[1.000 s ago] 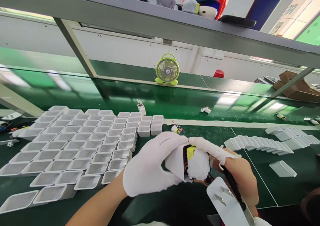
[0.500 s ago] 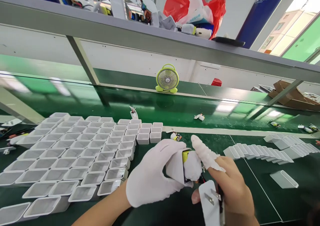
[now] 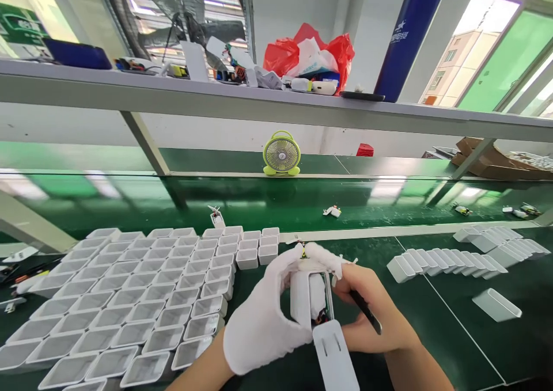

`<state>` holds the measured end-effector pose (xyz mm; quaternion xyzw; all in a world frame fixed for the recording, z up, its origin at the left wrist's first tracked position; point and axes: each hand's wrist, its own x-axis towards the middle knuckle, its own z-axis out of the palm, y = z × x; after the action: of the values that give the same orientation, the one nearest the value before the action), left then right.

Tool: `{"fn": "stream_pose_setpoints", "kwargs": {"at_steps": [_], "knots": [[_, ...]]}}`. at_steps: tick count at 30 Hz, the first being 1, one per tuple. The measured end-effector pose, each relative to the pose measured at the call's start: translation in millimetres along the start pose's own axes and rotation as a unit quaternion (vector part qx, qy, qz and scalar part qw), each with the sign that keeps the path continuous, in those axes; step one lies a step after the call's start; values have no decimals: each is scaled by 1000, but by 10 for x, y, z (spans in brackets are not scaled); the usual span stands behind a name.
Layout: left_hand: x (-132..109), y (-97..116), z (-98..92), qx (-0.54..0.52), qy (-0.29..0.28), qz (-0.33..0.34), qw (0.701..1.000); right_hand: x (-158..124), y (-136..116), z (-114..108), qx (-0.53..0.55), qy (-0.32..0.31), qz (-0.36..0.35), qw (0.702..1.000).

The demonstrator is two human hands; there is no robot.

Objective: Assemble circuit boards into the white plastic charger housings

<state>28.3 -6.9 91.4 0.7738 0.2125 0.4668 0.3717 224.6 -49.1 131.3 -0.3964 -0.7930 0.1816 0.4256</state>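
The left hand [image 3: 265,322], wearing a white glove, is grasping a white housing [image 3: 300,296] from the left side, its fingers curving over the top and its thumb bracing near the lower edge. The housing is being held above the green tabletop [image 3: 415,333], between the 2 hands. A white wrapped component [image 3: 317,295] is showing at the opening, and dark and red wiring [image 3: 320,317] is emerging beneath it. A white plate [image 3: 336,359] bearing 2 narrow parallel marks is extending below the housing.

The right hand [image 3: 375,313] is closing around a thin black tool [image 3: 365,311], while 1 white-covered finger is reaching across the top of the housing.

Left of the hands, rows of open white boxes [image 3: 129,315] are standing close together. To the right, overlapping white cases [image 3: 447,262] are forming a row, with 1 separate case [image 3: 496,305] lying nearer the person. Beyond the tabletop, a green fan [image 3: 281,154] is standing upright.
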Motion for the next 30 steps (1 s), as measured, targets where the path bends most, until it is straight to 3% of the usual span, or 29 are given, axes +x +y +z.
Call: {"fn": "stream_pose_setpoints", "kwargs": {"at_steps": [2, 5, 8, 10, 12, 15, 17, 20, 22, 24, 27, 30], "knots": [[28, -16, -41, 143, 11, 78, 987, -13, 25, 29, 45, 9, 29, 999], [129, 29, -102, 339, 26, 244, 908, -35, 48, 58, 87, 5, 48, 995], [212, 76, -112, 386, -35, 319, 865, -33, 27, 51, 129, -17, 53, 990], [208, 80, -90, 349, -54, 315, 881, -12, 8, 21, 138, -42, 59, 988], [168, 86, -58, 275, -18, 249, 928, 25, 16, -30, 137, -32, 88, 986], [121, 151, -4, 156, 38, 36, 986, 99, 90, -138, 203, 93, 134, 965], [138, 220, 28, 67, 43, -131, 988, 144, 150, -210, 248, 187, 124, 942], [205, 283, 62, -54, 49, -307, 949, 169, 168, -276, 225, 272, 92, 931], [237, 273, 76, -84, 62, -347, 932, 149, 117, -273, 235, 290, 75, 924], [249, 236, 86, -91, 78, -360, 925, 110, 34, -228, 269, 270, 56, 923], [249, 175, 91, -75, 92, -355, 927, 39, -80, -99, 263, 208, 45, 941], [255, 139, 86, -38, 104, -333, 936, -36, -116, 58, 179, 195, 14, 964]]}}
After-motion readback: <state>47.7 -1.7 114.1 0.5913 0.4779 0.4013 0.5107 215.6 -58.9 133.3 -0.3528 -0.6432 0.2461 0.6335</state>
